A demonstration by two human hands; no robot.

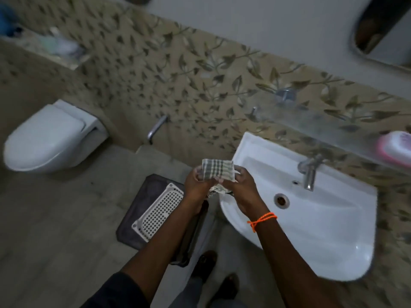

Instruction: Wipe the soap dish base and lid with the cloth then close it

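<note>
While both hands work just left of the white ceramic washbasin [311,218], the left hand [196,185] and right hand [240,185] pinch the limp checked cotton cloth [218,168]; the soap dish is hidden, likely light and slippery.

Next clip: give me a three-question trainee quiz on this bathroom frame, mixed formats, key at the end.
1. True or false: both hands grip the checked cloth.
2. The tap stands on the: A) toilet B) washbasin C) floor mat.
3. Fill in: the orange thread is tied round the ___ wrist.

Key: 1 true; 2 B; 3 right. The left hand and right hand hold the cloth beside the basin's rim.
</note>
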